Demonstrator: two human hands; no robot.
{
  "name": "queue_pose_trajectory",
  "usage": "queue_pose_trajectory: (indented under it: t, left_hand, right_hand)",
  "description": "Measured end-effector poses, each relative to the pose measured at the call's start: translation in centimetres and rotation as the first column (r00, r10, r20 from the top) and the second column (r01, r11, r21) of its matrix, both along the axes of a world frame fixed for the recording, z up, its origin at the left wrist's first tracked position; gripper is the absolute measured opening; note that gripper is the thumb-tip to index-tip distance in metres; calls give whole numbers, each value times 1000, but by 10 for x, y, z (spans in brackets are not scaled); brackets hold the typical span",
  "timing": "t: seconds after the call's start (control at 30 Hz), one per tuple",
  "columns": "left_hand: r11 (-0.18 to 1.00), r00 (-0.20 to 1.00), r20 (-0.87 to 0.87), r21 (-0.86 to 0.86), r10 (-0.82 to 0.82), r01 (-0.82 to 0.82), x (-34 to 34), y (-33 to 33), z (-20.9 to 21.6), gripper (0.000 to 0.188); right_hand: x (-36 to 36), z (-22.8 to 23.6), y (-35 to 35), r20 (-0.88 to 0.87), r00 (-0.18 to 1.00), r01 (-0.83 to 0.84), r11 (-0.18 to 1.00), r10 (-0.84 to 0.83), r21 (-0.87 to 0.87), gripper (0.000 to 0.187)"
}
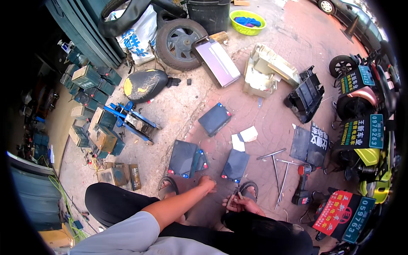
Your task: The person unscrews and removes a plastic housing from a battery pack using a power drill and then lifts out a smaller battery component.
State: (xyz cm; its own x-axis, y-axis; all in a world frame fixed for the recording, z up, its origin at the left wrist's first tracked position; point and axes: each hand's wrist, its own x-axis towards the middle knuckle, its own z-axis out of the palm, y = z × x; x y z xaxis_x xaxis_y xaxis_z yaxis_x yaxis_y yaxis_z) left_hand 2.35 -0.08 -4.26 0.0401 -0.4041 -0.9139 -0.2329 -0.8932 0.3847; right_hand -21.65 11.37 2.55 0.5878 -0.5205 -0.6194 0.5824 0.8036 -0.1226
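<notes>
My right hand (245, 205) is palm up between my knees. Its fingers are curled round a small hand tool that looks like pliers (232, 199), whose tip points at the near end of a dark battery (235, 165) with red terminals. To its left hangs my left hand (207, 184), fingers curled in and partly hidden, just short of two dark batteries (182, 158) standing side by side with red and blue terminals. What the left fingers hold, if anything, does not show. Another battery (214, 119) lies farther off, and a white paper (248, 134) lies beyond the nearest one.
On the right are metal T-handle wrenches (275, 178), a cordless drill (302, 185) and parked scooters (361, 144). Old batteries (95, 85) and a blue metal frame (134, 121) stand left. Farther away are a seat (146, 85), a wheel (180, 44), a silver-purple case (217, 63) and plastic housings (265, 72).
</notes>
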Motion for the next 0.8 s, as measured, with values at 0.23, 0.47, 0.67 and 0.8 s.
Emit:
queue_pose_trajectory:
  t: [0.23,0.47,0.67,0.8]
  left_hand:
    - [858,877,57,-186,-476,478,-22,0,46,37]
    - [826,795,-418,-536,-439,174,-60,-25,151,30]
    - [722,680,-493,-688,-542,77,-36,-95,292,20]
    - [573,725,-422,-818,-543,-47,10,-136,402,16]
  right_hand:
    - [-16,9,2,-344,927,-218,959,147,-179,15]
    - [-44,108,-55,-498,825,-452,842,268,-295,23]
    - [-45,294,-141,-702,618,-741,560,354,-370,41]
    - [-15,389,-171,-839,524,-780,477,146,-404,32]
